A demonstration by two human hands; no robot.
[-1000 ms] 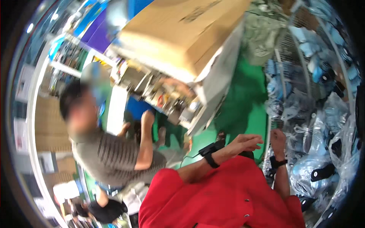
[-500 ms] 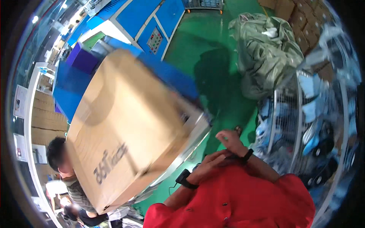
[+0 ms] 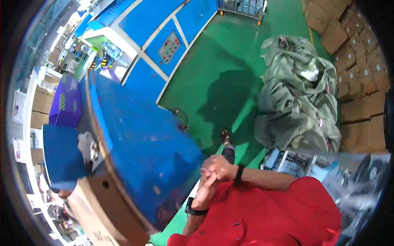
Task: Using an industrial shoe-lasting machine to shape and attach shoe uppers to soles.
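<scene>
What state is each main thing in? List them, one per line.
Left hand: clasped with the other
Right hand: clasped with the other
Grey-green sheeting: crumpled, heaped
Right-edge cartons: stacked
Wheeled cage: loaded
Lower-left carton: open or shut unclear
Blue machine: on or off unclear

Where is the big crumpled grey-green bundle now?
The bundle is right of centre in the head view, up and right of the hands, just left of the stacked brown cardboard boxes.

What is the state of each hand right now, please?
Left hand: touching the other, no object visible; open or closed cannot be told.
Right hand: against the left, no object visible; open or closed cannot be told.
</scene>
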